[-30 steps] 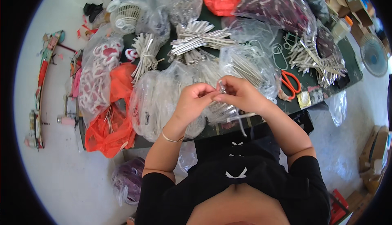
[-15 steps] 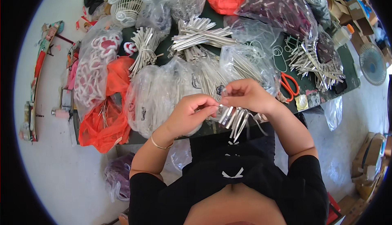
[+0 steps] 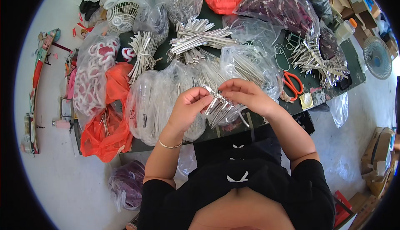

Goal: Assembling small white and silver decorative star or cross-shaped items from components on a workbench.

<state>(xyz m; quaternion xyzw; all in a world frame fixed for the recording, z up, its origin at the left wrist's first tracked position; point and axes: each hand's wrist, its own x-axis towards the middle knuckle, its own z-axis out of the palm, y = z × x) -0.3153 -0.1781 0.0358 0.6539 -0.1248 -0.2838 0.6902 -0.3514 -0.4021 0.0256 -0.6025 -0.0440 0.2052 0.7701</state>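
Dark green table (image 3: 355, 61) is spreading beneath the fingers, its near edge running on the body side of them
Clear plastic bags (image 3: 152, 100) are lying left of the fingers, crumpled, pale contents showing through
Clear bag with dark purple contents (image 3: 275, 11) is sitting beyond the fingers, off to the right, well apart
Open red plastic bag (image 3: 98, 136) is slumping well left of the fingers, a few thin strips poking out of it
Crossed strip pile (image 3: 200, 40) is lying beyond the fingers, a bit left, not being touched
Left hand (image 3: 192, 105) and right hand (image 3: 246, 96) are working close together above the table, roughly level, neither one clearly nearer
Held bunch of silver strips (image 3: 218, 107) is sitting right at the fingertips, between both hands; its joined row is slanting from upper left, at the left fingertips, to lower right, beneath the right hand, while the strips are fanning down toward the body
Orange-handled scissors (image 3: 293, 89) are resting right of the fingers, past the right hand, untouched
Left thumb and index are pinching together on the bunch's left end; right fingers are curling over its upper side, seemingly touching, but can't tell whether they're clamping, grip being hidden
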